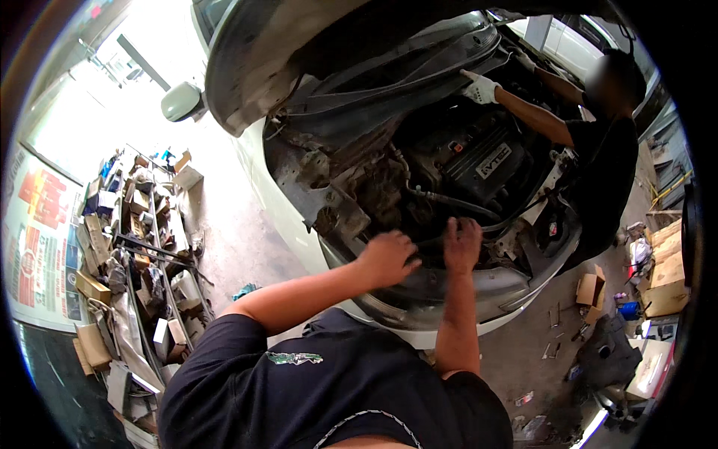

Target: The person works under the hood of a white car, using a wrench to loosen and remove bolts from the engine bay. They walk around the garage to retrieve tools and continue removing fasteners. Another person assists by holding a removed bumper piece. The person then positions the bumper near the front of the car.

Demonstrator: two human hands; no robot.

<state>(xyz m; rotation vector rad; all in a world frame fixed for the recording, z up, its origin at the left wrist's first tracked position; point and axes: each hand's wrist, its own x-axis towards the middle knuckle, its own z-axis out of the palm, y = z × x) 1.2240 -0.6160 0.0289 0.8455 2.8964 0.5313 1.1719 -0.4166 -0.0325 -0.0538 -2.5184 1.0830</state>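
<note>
My left hand (386, 257) is over the front edge of the car's engine bay, palm down, fingers apart, with nothing seen in it. Beside it on the right, my right hand (462, 244) reaches over the same edge with its fingers spread and slightly bent; no held thing shows. Both are nearest the dark front panel (428, 278) above the bumper. Beyond them lie a black hose (456, 200) and the black plastic engine cover (479, 161). Whether my fingertips touch any part below, I cannot tell.
A raised hood (247, 71) stands at the far left of the bay. At the right a co-worker in black leans in with white-gloved hands (480, 88). Shelves crowded with boxes and parts (142, 247) line the left; a cardboard box (590, 289) and scattered tools lie at right.
</note>
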